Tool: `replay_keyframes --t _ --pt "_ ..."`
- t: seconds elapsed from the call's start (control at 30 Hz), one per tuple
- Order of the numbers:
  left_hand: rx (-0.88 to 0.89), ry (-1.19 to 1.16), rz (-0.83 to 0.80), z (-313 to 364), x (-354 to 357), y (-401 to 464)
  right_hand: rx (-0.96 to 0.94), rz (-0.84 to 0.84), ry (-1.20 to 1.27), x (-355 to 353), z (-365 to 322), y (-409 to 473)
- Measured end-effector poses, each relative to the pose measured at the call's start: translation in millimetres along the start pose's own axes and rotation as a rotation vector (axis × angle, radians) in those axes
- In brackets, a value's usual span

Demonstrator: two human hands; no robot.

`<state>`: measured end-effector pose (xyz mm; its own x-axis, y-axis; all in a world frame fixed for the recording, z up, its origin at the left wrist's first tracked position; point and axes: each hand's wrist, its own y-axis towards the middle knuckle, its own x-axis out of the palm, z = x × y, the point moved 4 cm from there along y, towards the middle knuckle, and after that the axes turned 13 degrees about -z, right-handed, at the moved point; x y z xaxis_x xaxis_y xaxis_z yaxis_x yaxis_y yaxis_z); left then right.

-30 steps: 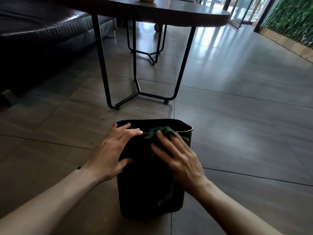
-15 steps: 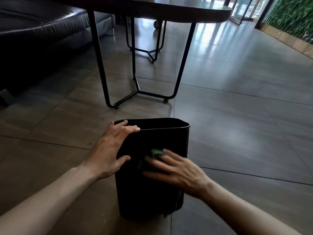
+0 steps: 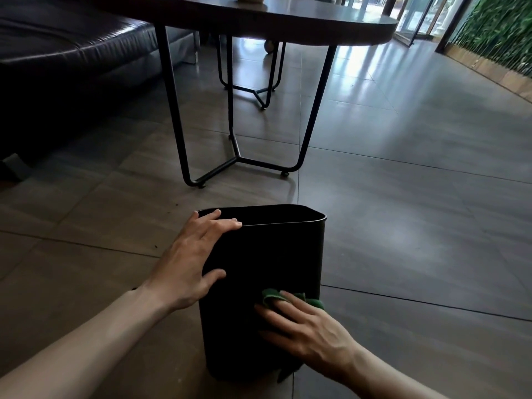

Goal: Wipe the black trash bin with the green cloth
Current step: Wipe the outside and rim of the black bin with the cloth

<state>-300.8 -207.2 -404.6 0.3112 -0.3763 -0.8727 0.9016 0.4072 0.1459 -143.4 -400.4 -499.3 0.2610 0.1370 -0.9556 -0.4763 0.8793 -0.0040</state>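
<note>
The black trash bin [image 3: 267, 254] stands upright on the tiled floor just in front of me. My left hand [image 3: 191, 260] rests on its near left corner, fingers straight over the rim and thumb against the front wall. My right hand [image 3: 308, 331] presses the green cloth [image 3: 272, 296] flat against the lower right of the bin's front wall. Only the cloth's top edge shows above my fingers, and a dark corner hangs below my palm near the bin's base.
A dark table [image 3: 288, 21] on thin black metal legs [image 3: 178, 133] stands right behind the bin. A black leather sofa [image 3: 66, 53] fills the far left. A green plant wall [image 3: 495, 33] runs along the far right, with tiled floor [image 3: 417, 226] in between.
My right hand has slid the cloth down the bin's front wall, from the rim to the lower right. The left hand has stayed on the corner.
</note>
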Motion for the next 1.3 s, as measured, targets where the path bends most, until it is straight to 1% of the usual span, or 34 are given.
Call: replay_keyframes --t 0.07,0.1,0.23,0.33,0.4,0.47,0.53,0.63,0.7,0.77,0.83,0.93,1.0,1.07,1.13,1.23,1.3 --pt "0.007 0.003 0.002 0 -1 0 0.045 0.056 0.016 -19 0 0" --pt "0.012 0.005 0.001 1 -1 -1 0.096 0.096 0.049 -30 3 0" --pt "0.065 -0.002 -0.007 -2 -3 -7 0.364 0.318 0.297 -86 36 -15" --pt "0.1 -0.013 -0.031 -12 -7 -15 0.594 0.424 0.364 -121 88 -41" --pt "0.118 -0.021 -0.045 -21 -11 -21 0.744 0.416 0.362 -134 127 -56" --pt "0.126 -0.015 -0.057 -29 -14 -27 0.805 0.31 0.349 -136 155 -59" --pt "0.123 0.013 -0.057 -34 -16 -31 0.771 0.16 0.345 -132 169 -52" --pt "0.088 0.1 -0.042 -39 -20 -35 0.62 -0.041 0.337 -119 169 -30" --pt "0.055 0.093 -0.039 -42 -24 -40 0.521 -0.176 0.309 -110 159 -15" --pt "0.023 0.092 -0.024 -46 -28 -45 0.448 -0.247 0.31 -108 149 -7" --pt "-0.017 0.135 -0.018 -49 -32 -48 0.408 -0.271 0.325 -113 142 -2" --pt "-0.067 0.269 -0.043 -40 -40 -43 0.36 -0.3 0.291 -123 133 0" --pt "-0.052 0.33 -0.028 -23 -47 -33 0.365 -0.323 0.272 -128 128 3" --pt "0.025 0.254 0.019 3 -55 -21 0.376 -0.331 0.279 -132 122 6" --pt "0.108 0.08 0.055 30 -63 -12 0.386 -0.318 0.291 -140 117 13" --pt "0.215 -0.062 0.006 60 -58 -6 0.426 -0.286 0.311 -151 115 23" --pt "0.239 -0.076 -0.036 67 -49 -6 0.458 -0.268 0.309 -155 114 30"
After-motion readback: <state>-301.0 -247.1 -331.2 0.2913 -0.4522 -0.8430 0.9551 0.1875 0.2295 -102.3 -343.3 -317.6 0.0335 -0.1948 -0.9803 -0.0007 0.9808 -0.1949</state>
